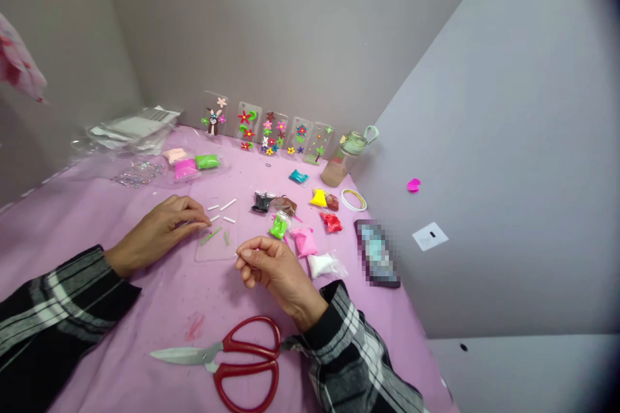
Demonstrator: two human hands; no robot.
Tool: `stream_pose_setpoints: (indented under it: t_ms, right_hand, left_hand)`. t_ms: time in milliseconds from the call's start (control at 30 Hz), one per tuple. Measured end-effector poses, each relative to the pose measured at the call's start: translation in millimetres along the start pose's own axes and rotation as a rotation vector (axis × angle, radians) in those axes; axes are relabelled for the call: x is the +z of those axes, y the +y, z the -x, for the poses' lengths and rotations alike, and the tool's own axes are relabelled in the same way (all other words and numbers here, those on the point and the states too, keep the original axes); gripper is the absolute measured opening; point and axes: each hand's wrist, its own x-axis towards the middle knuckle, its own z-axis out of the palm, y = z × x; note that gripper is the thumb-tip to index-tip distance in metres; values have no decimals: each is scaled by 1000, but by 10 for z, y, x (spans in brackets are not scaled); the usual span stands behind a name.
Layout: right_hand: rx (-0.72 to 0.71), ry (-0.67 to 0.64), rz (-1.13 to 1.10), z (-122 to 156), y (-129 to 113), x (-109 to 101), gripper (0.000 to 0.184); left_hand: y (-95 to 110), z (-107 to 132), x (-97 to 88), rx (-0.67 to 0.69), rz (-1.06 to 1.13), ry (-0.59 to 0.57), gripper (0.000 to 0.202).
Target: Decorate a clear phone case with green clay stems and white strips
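Note:
A clear phone case (217,253) lies flat on the pink cloth, with thin white strips (228,204) and green strips (212,235) of clay on it. My left hand (167,229) rests at its left side, thumb and fingertips drawn together over the case beside a short white strip. What they hold, if anything, is hidden. By the lower right corner of the case, my right hand (278,271) is closed in a pinch; I cannot make out anything between the fingertips. Red-handled scissors (247,361) lie in front, blades pointing left.
Bags of black (262,202), green (279,226), pink (304,241) and white clay (322,264) lie right of the case. Decorated cases (249,126) lean against the wall. A bottle (343,158), tape roll (354,200) and phone (378,255) line the right edge. Plastic packets (135,129) lie back left.

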Motion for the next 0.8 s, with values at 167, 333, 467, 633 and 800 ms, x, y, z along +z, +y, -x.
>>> stream_pose_setpoints:
  t_ms: [167, 333, 467, 633, 800]
  right_hand:
    - [-4, -7, 0, -4, 9, -8, 37]
    - [-2, -8, 6, -11, 17, -18, 37]
    - [-5, -9, 11, -12, 20, -18, 38]
    - [-1, -7, 2, -13, 17, -12, 38]
    - [2, -3, 0, -15, 12, -7, 37]
  left_hand:
    - [45, 40, -7, 39, -11, -7, 37]
    - [30, 48, 22, 58, -36, 1, 35]
    - [43, 51, 12, 61, -43, 3, 35]
    - [69, 46, 5, 54, -36, 6, 34]
    - [65, 42, 11, 41, -14, 13, 33]
